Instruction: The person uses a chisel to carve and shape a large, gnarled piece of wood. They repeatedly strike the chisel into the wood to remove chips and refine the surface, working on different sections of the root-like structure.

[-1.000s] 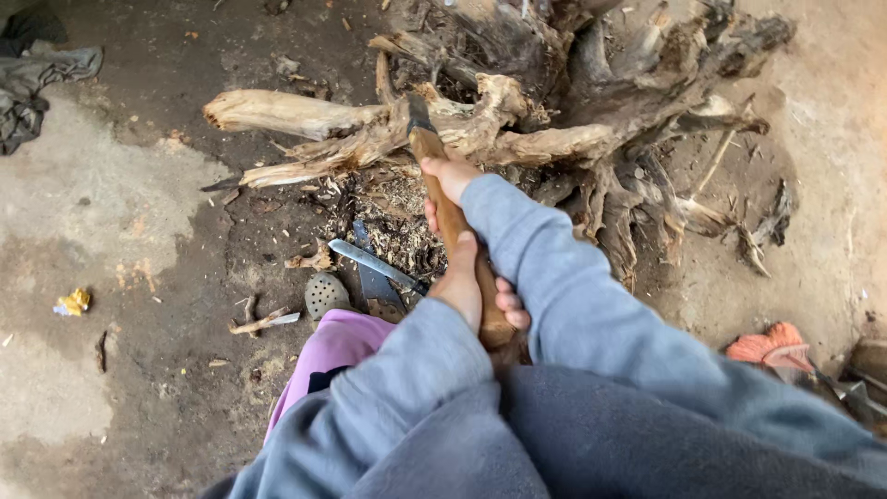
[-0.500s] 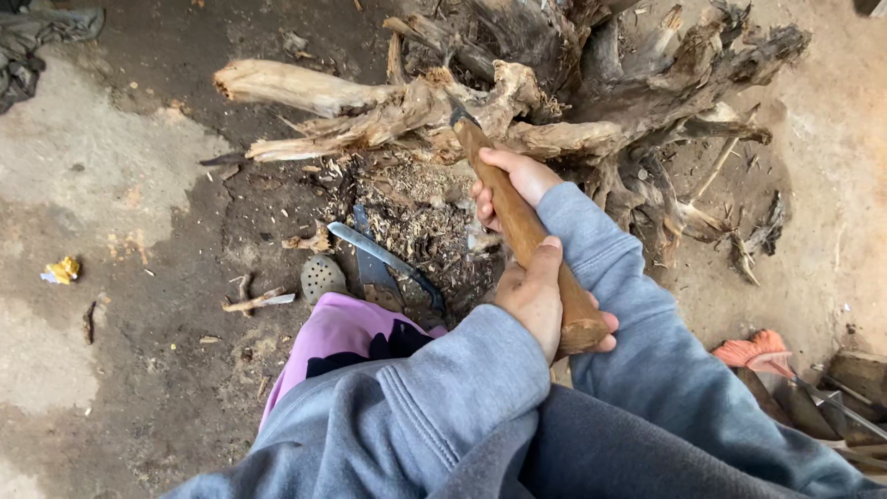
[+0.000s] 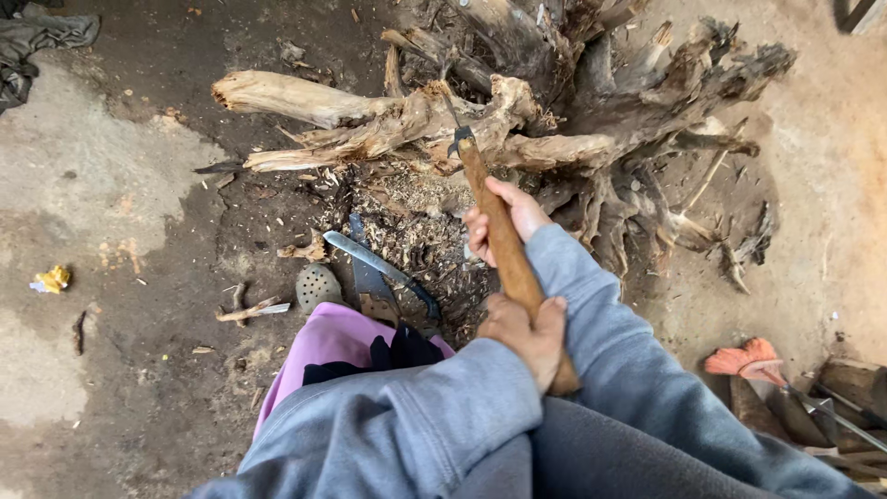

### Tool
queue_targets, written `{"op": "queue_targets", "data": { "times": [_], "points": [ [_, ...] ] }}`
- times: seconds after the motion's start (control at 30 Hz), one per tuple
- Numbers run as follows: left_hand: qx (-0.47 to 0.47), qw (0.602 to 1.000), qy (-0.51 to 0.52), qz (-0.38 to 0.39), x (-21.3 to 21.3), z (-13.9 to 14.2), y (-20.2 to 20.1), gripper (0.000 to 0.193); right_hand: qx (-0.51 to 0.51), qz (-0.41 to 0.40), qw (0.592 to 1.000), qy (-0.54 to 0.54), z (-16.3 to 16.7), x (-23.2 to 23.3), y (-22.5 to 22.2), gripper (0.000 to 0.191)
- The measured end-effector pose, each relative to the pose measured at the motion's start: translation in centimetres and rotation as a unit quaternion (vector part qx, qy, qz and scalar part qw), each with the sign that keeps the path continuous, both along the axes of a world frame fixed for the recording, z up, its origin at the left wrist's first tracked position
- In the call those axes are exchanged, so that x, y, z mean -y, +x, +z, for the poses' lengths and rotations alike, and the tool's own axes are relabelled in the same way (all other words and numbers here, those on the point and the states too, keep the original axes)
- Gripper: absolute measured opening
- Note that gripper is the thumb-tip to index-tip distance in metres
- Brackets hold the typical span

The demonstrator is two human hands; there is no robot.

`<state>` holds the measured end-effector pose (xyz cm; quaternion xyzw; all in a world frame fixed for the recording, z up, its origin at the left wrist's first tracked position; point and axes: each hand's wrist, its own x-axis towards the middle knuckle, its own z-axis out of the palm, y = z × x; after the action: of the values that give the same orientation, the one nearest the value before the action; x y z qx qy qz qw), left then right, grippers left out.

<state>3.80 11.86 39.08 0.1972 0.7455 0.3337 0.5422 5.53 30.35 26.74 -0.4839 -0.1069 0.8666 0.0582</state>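
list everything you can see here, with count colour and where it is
tree stump with roots: 1, pale brown and grey, top centre on the ground
axe: 1, brown wooden handle, dark head against the stump
wood chips: many, brown, below the stump
saw: 1, grey blade, lying on the chips
perforated scoop: 1, grey, left of the saw
yellow scrap: 1, far left
cloth: 1, grey, top left corner
orange item: 1, lower right
pink garment: 1, bottom centre
left hand: grips handle low, grey sleeve
right hand: grips handle higher, grey sleeve
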Motion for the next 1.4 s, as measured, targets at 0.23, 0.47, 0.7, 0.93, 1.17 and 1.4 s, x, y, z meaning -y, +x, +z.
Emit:
{"op": "queue_targets", "data": {
  "times": [0.23, 0.47, 0.7, 0.93, 1.17, 1.4],
  "points": [
    [0.078, 0.996, 0.035, -0.007, 5.8, -1.2, -3.1, 0.063, 0.152, 0.102, 0.965, 0.188, 2.9, 4.4, -4.6, 0.047],
    [0.407, 0.910, -0.054, -0.063, 6.4, 0.1, -1.4, 0.050, 0.167, 0.225, 0.947, 0.157, 5.3, 9.8, -0.6, 0.054],
    [0.561, 0.807, -0.068, 0.172, 4.8, -0.7, -2.7, 0.028, 0.260, 0.296, 0.870, 0.296, 4.5, 7.6, -3.8, 0.063],
    [0.446, 0.851, -0.107, 0.256, 3.2, -3.9, -3.1, 0.032, 0.346, 0.289, 0.826, 0.340, 0.9, 6.6, -6.2, 0.062],
    [0.303, 0.908, -0.086, 0.276, 2.5, -2.3, -3.0, 0.036, 0.353, 0.252, 0.864, 0.257, -2.9, 5.8, -6.9, 0.059],
    [0.374, 0.888, -0.020, 0.267, -0.3, -3.8, 1.2, 0.043, 0.240, 0.273, 0.901, 0.238, -2.2, 1.7, -3.7, 0.050]
  ]
}}
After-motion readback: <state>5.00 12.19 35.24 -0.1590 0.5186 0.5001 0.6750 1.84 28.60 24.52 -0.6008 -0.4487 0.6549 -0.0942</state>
